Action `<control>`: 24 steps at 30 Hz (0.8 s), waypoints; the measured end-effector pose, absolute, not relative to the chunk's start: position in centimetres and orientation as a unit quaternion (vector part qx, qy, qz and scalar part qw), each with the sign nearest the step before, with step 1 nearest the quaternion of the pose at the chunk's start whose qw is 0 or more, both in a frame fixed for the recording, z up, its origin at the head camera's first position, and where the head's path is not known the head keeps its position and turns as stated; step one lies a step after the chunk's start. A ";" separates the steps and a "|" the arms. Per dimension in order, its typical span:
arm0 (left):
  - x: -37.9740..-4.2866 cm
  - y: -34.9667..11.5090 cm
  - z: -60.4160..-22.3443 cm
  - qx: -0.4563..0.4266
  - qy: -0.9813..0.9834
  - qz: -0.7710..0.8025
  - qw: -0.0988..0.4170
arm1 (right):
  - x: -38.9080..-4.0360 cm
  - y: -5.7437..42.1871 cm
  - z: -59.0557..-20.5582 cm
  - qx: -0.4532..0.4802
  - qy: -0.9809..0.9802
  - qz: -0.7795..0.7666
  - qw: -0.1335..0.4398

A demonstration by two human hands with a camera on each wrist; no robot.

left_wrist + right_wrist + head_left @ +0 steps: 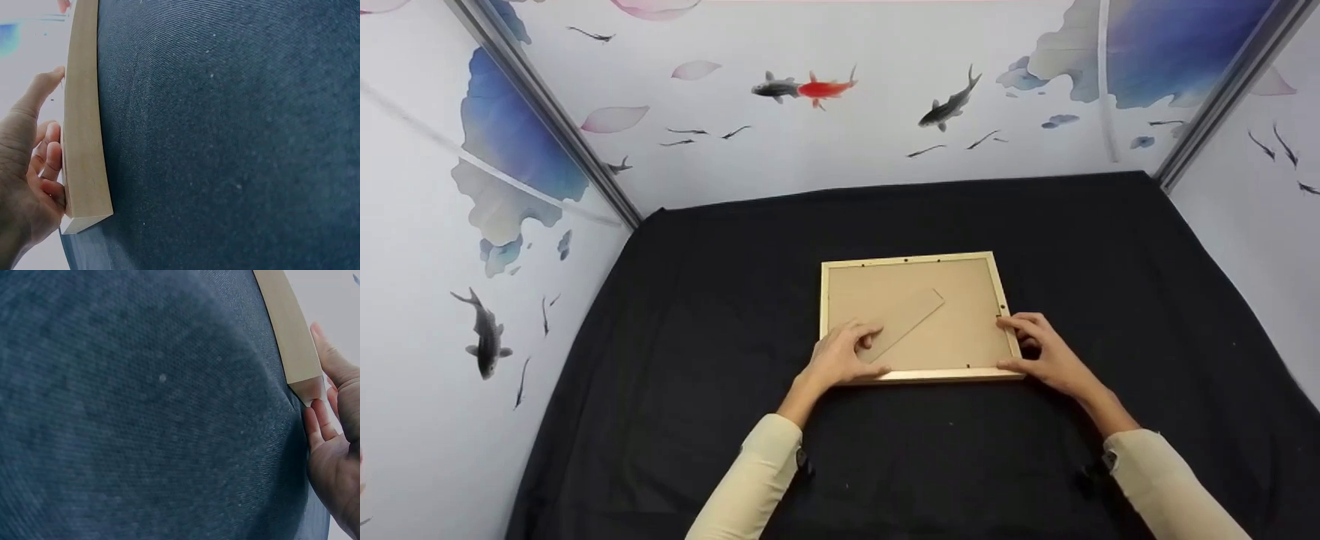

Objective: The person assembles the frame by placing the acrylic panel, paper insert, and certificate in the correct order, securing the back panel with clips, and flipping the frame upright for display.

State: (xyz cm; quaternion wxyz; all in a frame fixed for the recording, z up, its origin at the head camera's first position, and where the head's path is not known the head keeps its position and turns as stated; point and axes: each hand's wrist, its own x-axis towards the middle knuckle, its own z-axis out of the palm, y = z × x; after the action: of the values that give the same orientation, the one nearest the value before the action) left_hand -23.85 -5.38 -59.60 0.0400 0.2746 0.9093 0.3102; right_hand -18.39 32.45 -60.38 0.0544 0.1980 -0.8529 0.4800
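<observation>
As forearms [750,476] [1170,487] reach forward, both hands [838,358] [1051,361] — apart (fingers [1021,325] bent) — touch the frame [960,322].

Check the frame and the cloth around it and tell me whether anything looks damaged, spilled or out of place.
Nothing visible looks spilled or broken. Only the pale specks on the black cloth look odd, against its plain dark surface. The frame lies back up, its support leg apparently folded flat.

The picture frame [937,374] is showing pale gold, its backing board [964,322] tan; past the black cloth's [712,322] far edge, a white wall [847,154] is bearing grey and red fish [823,89].
</observation>
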 end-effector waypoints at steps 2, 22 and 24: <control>-23.9 -5.5 -59.6 0.273 0.909 0.311 0.039 | -18.5 32.6 -60.7 0.195 -0.855 0.478 0.048; -24.2 -5.3 -59.5 0.268 0.901 0.338 0.037 | -17.9 31.8 -58.2 0.206 -0.851 0.481 0.035; -24.2 -5.4 -59.5 0.267 0.900 0.343 0.037 | -17.8 31.7 -58.1 0.206 -0.851 0.482 0.032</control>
State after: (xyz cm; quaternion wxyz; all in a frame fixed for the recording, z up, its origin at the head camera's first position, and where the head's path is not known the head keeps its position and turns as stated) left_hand -24.20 -5.37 -59.52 0.0370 0.2673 0.8996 0.3435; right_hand -17.78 31.74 -58.14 0.0320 0.2057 -0.8510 0.4821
